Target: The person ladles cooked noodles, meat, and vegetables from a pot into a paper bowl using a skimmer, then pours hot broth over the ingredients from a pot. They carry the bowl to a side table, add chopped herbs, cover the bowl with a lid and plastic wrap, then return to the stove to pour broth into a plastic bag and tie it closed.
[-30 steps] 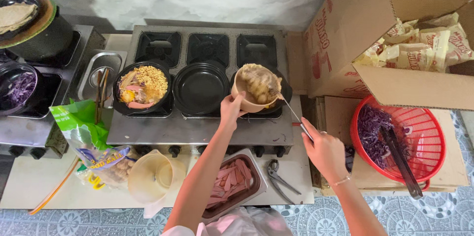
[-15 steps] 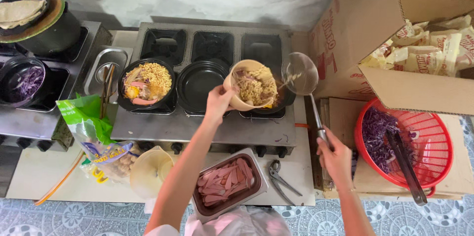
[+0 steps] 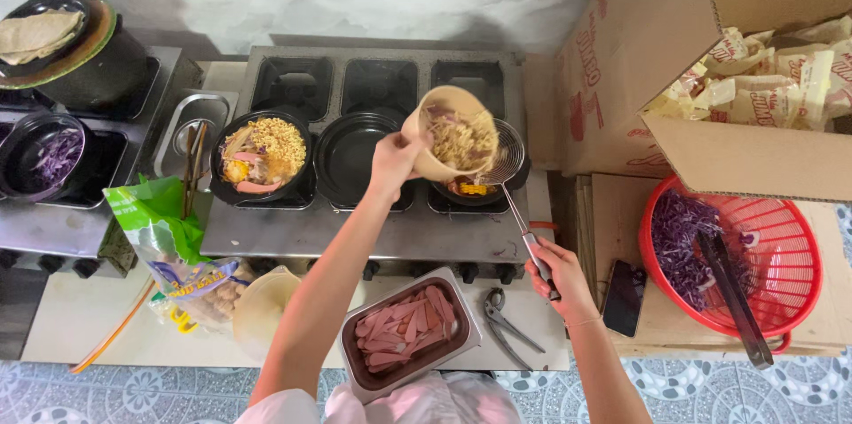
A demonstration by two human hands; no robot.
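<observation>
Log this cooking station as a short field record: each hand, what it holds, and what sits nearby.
left hand: holds tan bowl of noodles, tipped over the right-hand black pan
right hand: grips wire skimmer by its handle, mesh beside the bowl
left pan: filled with noodles and toppings
middle pan: empty
metal tray: pink meat strips
red basket: purple cabbage, tongs

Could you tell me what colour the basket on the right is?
Red basket, seen in the head view.
</observation>
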